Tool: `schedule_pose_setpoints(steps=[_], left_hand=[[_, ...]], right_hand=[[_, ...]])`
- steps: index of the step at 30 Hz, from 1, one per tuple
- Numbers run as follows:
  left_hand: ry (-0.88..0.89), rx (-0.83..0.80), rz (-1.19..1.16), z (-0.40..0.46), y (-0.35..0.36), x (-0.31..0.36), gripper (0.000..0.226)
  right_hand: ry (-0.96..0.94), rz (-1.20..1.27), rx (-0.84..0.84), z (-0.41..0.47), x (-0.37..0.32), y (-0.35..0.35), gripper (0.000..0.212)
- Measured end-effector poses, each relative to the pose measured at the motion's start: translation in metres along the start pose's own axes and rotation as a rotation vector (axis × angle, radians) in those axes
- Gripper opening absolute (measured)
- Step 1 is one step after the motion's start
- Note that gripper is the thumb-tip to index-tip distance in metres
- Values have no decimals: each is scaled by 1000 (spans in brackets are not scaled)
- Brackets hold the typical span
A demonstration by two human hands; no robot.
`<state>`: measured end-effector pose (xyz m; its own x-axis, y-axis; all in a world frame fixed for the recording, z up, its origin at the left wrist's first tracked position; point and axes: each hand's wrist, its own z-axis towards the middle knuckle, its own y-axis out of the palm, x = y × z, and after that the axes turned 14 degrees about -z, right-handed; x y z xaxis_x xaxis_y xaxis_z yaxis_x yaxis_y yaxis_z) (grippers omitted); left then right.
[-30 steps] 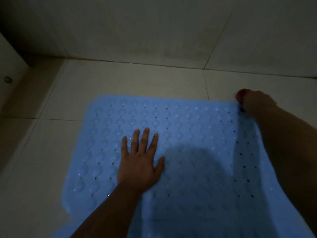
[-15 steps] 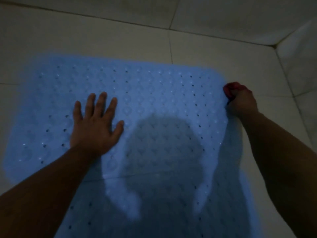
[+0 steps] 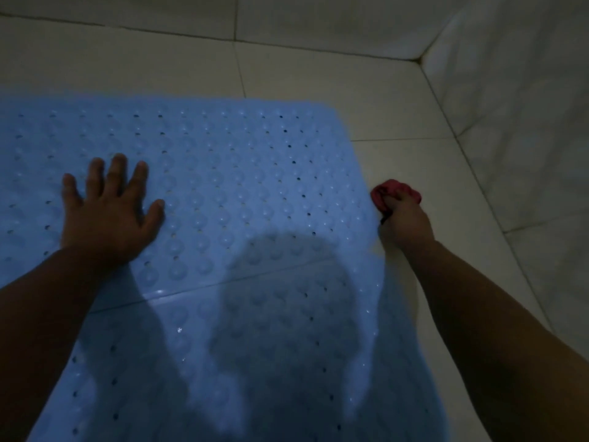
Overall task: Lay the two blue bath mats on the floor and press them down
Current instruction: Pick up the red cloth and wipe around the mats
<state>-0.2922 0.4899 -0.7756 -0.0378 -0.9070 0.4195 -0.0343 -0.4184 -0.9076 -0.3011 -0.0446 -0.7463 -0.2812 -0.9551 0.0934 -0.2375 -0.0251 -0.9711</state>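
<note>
- Floor [image 3: 318,71]: pale cream glossy tiles with thin dark grout lines, dim light.
- Tiled wall [image 3: 516,100] of the same pale tone rises along the floor's right edge; it meets another wall at the far right corner.
- Far light-blue rubber bath mat [image 3: 242,173] with raised bubbles and small round holes lies flat on the floor, its far right corner rounded, its left part running out of view.
- Near light-blue rubber bath mat [image 3: 255,362] of the same pattern lies on the floor toward the near edge; a straight seam runs where the two mats meet, cannot tell which overlaps.
- A dark shadow of head and arms falls across both mats.
- Left hand [image 3: 108,212]: released, fingers spread, palm flat on the far mat near its left side.
- Right hand [image 3: 404,221]: clenched round a crumpled red cloth-like piece [image 3: 392,191], knuckles at the far mat's right edge; cannot tell if it also pinches the mat.
- No brands, labels or writing readable.
</note>
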Motion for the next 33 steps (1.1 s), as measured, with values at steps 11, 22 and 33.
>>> schedule_pose_setpoints(steps=[11,22,33], left_hand=[[-116,-231,62,13,-16,13,78],[-150,-288,126,20,-28,25,72],[447,-281,-130,-159,37,195,51]], right_hand=[[29,22,-54,-74,7,15,76],[-99,52,14,-101,10,14,61],[-98,-30,-223,-126,64,4,65]])
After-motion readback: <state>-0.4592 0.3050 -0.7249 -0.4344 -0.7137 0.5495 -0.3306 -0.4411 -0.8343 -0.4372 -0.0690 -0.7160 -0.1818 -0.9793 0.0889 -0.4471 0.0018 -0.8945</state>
